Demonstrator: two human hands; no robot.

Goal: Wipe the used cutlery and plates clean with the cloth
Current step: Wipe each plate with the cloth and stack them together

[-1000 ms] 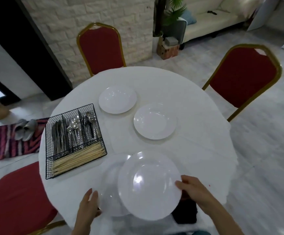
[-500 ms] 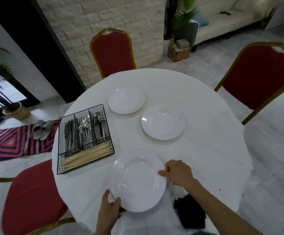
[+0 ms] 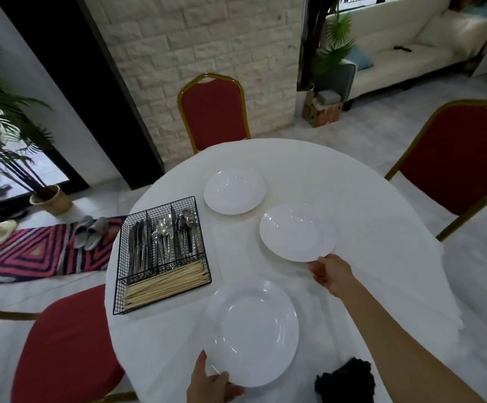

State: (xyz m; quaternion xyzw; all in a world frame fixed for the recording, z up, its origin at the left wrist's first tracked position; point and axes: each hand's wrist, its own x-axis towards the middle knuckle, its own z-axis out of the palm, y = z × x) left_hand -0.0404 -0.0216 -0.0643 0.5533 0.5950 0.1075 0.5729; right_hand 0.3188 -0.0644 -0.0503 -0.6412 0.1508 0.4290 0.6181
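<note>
Reached out from the near plate (image 3: 254,333) with the right hand (image 3: 331,274) to the middle plate (image 3: 297,232), fingers closed on its near rim. Kept the left hand (image 3: 207,383) clamped on the near plate's lower edge. Left the black cloth (image 3: 345,383) lying below the right forearm, just right of the near plate, in neither hand. Left the far plate (image 3: 234,191) beyond both hands and the wire cutlery basket (image 3: 161,251) beyond the left one, untouched. Could let a glossy plate slide from a one-edge pinch, or drag the white tablecloth (image 3: 382,228) if pulled rather than lifted. Found no brand, label or readable writing anywhere.
</note>
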